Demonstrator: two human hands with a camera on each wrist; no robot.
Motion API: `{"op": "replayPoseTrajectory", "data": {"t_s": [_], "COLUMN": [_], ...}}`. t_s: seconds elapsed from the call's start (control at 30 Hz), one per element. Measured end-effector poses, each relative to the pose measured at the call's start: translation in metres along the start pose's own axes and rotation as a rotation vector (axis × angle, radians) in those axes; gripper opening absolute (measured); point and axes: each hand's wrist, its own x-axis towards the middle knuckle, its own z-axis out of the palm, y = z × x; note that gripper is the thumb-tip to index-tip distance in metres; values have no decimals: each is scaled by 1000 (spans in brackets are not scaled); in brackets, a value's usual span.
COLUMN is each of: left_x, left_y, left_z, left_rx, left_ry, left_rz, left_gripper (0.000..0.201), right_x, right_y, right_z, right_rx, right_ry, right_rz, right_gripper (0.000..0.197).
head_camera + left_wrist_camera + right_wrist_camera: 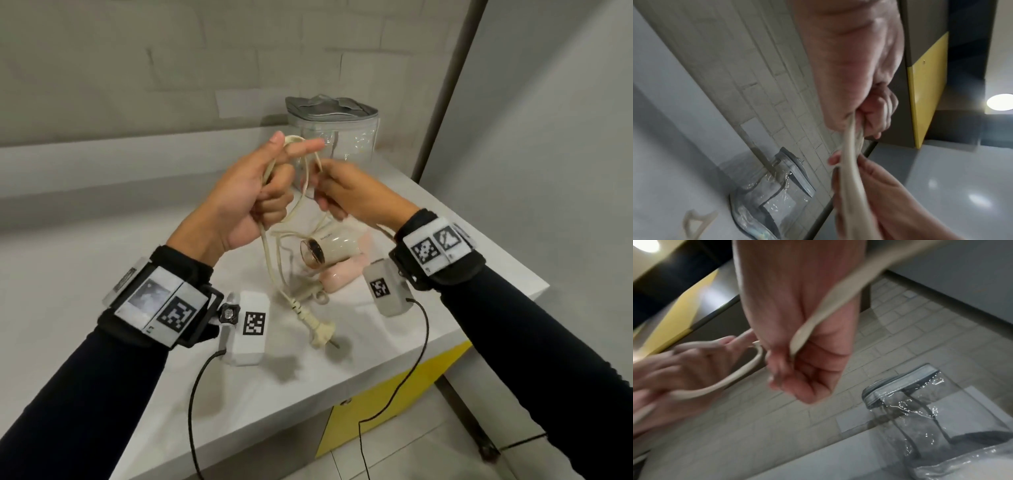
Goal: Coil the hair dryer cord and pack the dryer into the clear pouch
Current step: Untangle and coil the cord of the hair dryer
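A cream and pink hair dryer lies on the white counter, nozzle toward me. Its cream cord rises from the counter, and the plug lies near the front edge. My left hand is raised above the dryer with its lower fingers curled round the cord; a loop passes over the straight index finger. My right hand, close beside it, pinches the same cord. The clear pouch with a grey zip top stands behind both hands, against the wall. Both wrist views are blurred.
The counter ends at a front edge and a right corner. Below it are a yellow cabinet front and tiled floor. A grey post stands behind the pouch on the right. Black cables hang from my wrist cameras.
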Motion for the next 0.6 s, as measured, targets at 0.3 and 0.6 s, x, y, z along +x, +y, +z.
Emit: {"op": "replayPoseTrajectory", "data": {"t_s": [0.3,0.6], "left_x": [20,13], "left_y": [-12,-34], "left_z": [15,32], "left_rx": [172,484], "left_ry": [111,232], "left_rz": [52,143], "left_gripper": [33,45], "right_x": [-55,-41], "right_y": [18,-5], "right_z": [42,-2], "right_rx": [-845,-616], "right_ry": [-309,244], "right_rz": [35,-465], "right_gripper": [54,29]}}
